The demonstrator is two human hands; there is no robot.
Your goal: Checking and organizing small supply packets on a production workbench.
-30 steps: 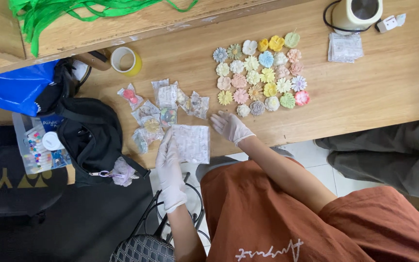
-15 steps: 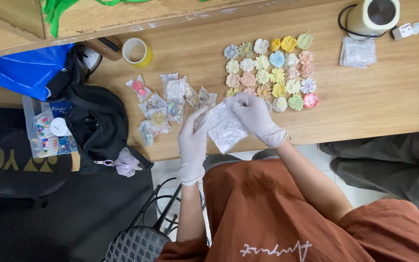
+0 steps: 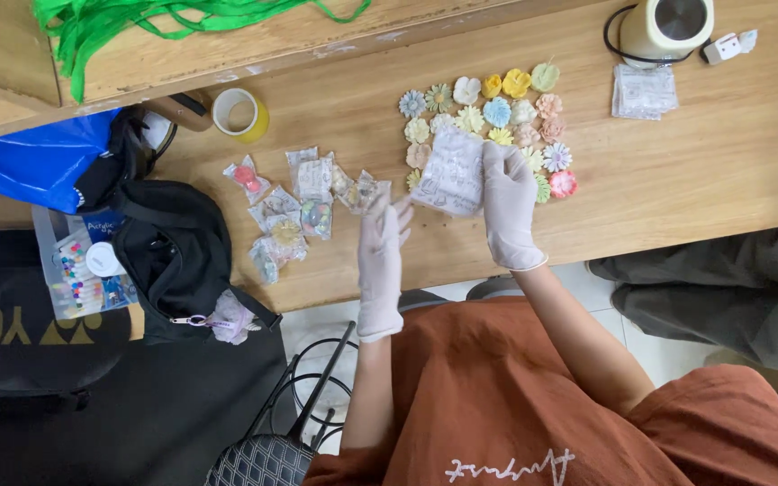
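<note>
Left hand [image 3: 382, 261], white-gloved, fingers spread, nothing held, just beside small clear packets [image 3: 303, 202] scattered on the bench [image 3: 695, 180]. Right hand [image 3: 508, 202], fingers closed on a pale printed bag [image 3: 450, 171], raised over pastel flower pieces [image 3: 497, 112], partly hidden. Print illegible.

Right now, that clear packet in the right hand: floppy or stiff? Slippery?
Clear packet probably floppy and light: thin film, pinched by the right hand at one edge. Likely slick against the glove. The left hand is just off it.

White gloves [image 3: 380, 270] — rust-orange shirt [image 3: 515, 405].
</note>
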